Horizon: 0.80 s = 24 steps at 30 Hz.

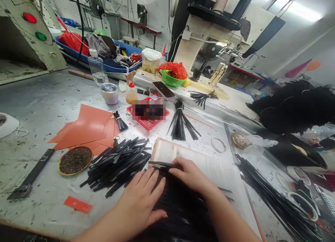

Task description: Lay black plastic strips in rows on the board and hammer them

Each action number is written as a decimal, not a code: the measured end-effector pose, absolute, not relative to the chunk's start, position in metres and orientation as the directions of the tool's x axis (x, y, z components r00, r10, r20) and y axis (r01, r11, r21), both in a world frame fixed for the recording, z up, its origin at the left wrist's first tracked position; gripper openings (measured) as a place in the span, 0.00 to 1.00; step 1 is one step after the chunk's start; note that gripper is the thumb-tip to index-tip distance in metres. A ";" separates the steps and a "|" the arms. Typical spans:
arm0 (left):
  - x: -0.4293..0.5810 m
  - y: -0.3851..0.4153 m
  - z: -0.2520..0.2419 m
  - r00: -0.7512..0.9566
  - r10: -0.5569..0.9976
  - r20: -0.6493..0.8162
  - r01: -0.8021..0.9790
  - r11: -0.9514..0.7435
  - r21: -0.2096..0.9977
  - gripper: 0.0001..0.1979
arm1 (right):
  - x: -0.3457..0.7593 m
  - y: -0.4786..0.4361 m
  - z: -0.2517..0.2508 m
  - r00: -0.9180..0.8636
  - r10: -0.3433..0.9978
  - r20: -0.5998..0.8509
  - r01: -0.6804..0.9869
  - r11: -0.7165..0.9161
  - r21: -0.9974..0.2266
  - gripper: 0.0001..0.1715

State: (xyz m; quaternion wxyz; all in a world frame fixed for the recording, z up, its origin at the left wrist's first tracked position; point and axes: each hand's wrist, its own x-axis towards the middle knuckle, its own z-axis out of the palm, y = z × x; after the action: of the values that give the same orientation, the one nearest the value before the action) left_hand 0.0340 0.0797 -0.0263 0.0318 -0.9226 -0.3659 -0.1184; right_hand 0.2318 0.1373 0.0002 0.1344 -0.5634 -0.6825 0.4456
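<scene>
My right hand [188, 173] pinches a thin black strip [160, 163] between thumb and fingers. It holds the strip at the far edge of a row of black strips [180, 203] laid side by side on a pale board [206, 161]. Flat on the left side of that row rests my left hand [141, 196], fingers stretched out and thumb apart. Beside it, to the left, is a loose heap of short black strips [120, 161]. The near part of the row lies between my forearms and looks dark and blurred.
Orange sheets [87, 126] and a round dish of dark bits [75, 160] lie at left. Behind the board stand a tied strip bundle [179, 125] and a red basket [149, 125]. Long black strips [274, 196] stretch along the right. A sewing machine [217, 74] stands at the back.
</scene>
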 end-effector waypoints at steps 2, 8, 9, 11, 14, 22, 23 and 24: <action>0.033 0.079 -0.027 0.690 0.672 0.269 0.691 -0.722 0.030 0.33 | 0.231 0.138 0.000 -0.311 0.895 -0.318 0.653 -0.041 -0.756 0.07; 0.036 0.080 -0.025 0.657 0.722 0.217 0.721 -0.686 0.100 0.32 | 0.219 0.142 0.000 -0.269 0.925 -0.268 0.645 -0.034 -0.763 0.07; 0.036 0.080 -0.024 0.660 0.722 0.208 0.719 -0.687 0.104 0.32 | 0.215 0.143 0.000 -0.266 0.928 -0.262 0.653 -0.026 -0.757 0.07; 0.036 0.080 -0.023 0.665 0.719 0.202 0.715 -0.691 0.103 0.32 | 0.209 0.145 0.000 -0.267 0.928 -0.260 0.672 -0.014 -0.741 0.08; 0.036 0.079 -0.024 0.665 0.720 0.200 0.717 -0.690 0.101 0.32 | 0.202 0.146 -0.002 -0.260 0.930 -0.259 0.700 -0.003 -0.714 0.09; 0.037 0.078 -0.026 0.657 0.727 0.200 0.722 -0.683 0.111 0.31 | 0.197 0.145 -0.002 -0.223 0.942 -0.249 0.762 0.010 -0.648 0.10; 0.037 0.078 -0.026 0.656 0.728 0.199 0.722 -0.682 0.113 0.31 | 0.197 0.145 -0.001 -0.219 0.944 -0.248 0.767 0.009 -0.642 0.10; 0.037 0.078 -0.026 0.656 0.728 0.198 0.722 -0.682 0.116 0.31 | 0.197 0.145 -0.001 -0.216 0.944 -0.250 0.770 0.007 -0.638 0.10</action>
State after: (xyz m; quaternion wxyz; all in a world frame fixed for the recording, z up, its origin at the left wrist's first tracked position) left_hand 0.0368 0.0782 -0.0258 -0.0135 -0.9098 -0.3986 -0.1147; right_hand 0.1968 0.1447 -0.0008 0.1253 -0.6135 -0.6986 0.3462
